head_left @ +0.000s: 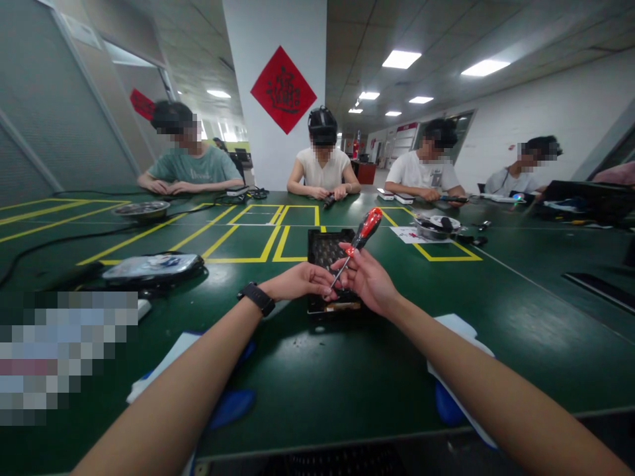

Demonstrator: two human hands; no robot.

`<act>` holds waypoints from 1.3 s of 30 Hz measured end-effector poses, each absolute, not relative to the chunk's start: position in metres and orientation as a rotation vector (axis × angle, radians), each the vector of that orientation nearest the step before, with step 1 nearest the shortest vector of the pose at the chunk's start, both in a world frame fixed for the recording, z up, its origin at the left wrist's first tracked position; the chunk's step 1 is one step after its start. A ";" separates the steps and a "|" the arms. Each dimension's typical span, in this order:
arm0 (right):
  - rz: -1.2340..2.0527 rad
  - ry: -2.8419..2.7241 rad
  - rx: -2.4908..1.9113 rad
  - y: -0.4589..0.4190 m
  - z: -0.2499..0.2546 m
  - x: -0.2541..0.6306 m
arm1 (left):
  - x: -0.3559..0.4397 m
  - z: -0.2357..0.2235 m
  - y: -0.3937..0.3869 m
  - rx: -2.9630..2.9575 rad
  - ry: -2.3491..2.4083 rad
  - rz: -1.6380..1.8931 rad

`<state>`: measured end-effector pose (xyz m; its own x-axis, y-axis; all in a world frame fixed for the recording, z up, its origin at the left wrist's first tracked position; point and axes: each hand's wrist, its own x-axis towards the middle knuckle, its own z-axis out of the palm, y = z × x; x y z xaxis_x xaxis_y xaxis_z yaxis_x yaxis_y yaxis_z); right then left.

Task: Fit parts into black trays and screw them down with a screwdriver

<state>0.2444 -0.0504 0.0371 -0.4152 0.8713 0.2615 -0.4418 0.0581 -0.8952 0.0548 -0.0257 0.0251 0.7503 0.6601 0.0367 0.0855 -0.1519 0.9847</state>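
Observation:
My right hand (372,281) is closed on a screwdriver (368,228) with a red and black handle, gripping it low near the start of the shaft. The handle points up and to the right, and the thin metal shaft slants down to the left. At the shaft's tip, the fingers of my left hand (297,281) are pinched together; whatever is between them is too small to make out. Both hands are above a black open case (317,239) with rows of small compartments, which they partly cover. A dark watch (256,299) is on my left wrist.
The green table (307,370) bears yellow tape outlines. A packaged item (153,266) lies left, and a metal bowl (437,225) with dark objects stands right. White-and-blue gloves or cloths (454,327) lie near my forearms. Several people sit across; one opposite (323,165) holds a dark object.

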 end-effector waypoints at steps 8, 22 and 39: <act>1.554 -1.288 -0.473 -0.051 0.038 0.243 | 0.058 0.024 -0.026 1.770 0.701 0.640; 1.577 -1.334 -0.457 -0.050 0.034 0.243 | 0.055 0.031 -0.029 1.808 0.529 0.554; 1.476 -1.370 -0.481 -0.054 0.036 0.242 | 0.059 0.026 -0.030 1.801 0.739 0.672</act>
<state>0.2417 -0.0544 0.0361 -0.3997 0.8531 0.3355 -0.3979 0.1682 -0.9019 0.0592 -0.0299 0.0264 0.6544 0.7491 0.1025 0.1728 -0.2802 0.9443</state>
